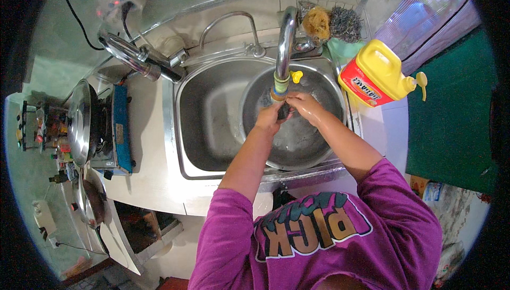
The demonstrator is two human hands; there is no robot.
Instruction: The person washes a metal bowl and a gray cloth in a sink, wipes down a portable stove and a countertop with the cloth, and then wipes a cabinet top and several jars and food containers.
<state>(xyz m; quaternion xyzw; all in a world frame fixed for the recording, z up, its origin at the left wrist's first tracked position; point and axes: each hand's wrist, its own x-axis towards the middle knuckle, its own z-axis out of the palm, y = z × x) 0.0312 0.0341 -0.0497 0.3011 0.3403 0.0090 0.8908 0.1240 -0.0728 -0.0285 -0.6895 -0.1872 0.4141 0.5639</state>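
Note:
Both of my hands meet just below the spout of a curved chrome faucet (285,39), above a round metal basin (255,146). My left hand (269,118) curls around a small dark object (283,111), mostly hidden by the fingers, so its kind is unclear. From the other side, my right hand (306,106), wet and shiny, brings bent fingers close to the spout's end and that object. Green and blue bands wrap the spout tip, and a yellow piece (296,76) sticks out beside it. Some froth shows in the basin, which sits in the right part of a stainless steel sink (211,130).
A yellow pump jug (376,75) with a red label stands right of the sink. Behind the faucet, a wire basket (364,15) holds scouring pads (346,24). A thinner tap (229,14) rises at the back. On the left is a gas stove (122,130) with a lidded pan (81,122).

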